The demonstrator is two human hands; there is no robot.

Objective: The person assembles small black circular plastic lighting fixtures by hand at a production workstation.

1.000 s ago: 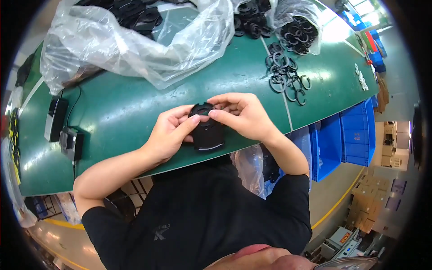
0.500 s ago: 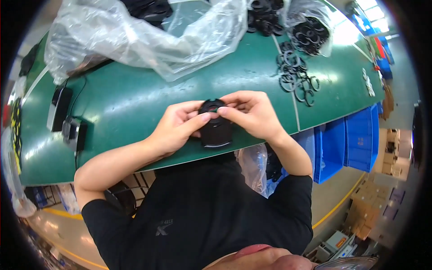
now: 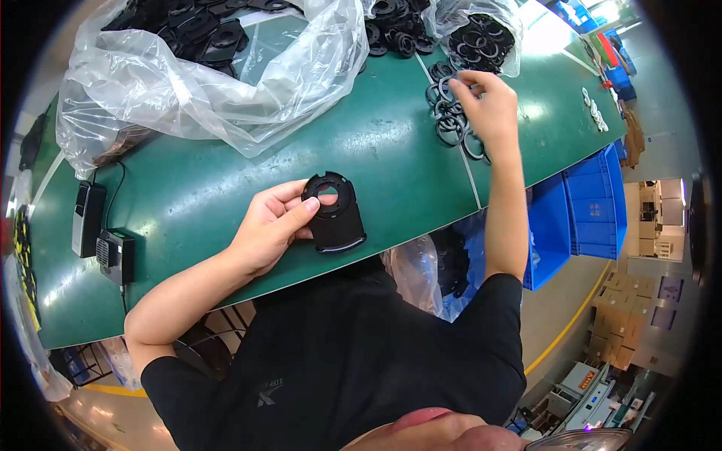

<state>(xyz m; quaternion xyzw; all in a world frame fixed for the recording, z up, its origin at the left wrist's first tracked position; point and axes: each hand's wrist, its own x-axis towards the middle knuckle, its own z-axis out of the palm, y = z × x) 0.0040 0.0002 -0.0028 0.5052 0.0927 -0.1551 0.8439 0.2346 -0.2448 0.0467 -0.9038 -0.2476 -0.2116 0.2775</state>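
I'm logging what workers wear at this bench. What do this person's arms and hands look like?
Both forearms are bare, and the left hand and right hand wear no gloves, rings or watch. Short black sleeves of a T-shirt end above the elbows.

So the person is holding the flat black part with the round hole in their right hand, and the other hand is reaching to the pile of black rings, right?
Not quite. In the head view the flat black part is held in the left hand. It is the right hand that reaches out to the pile of black rings on the green table.
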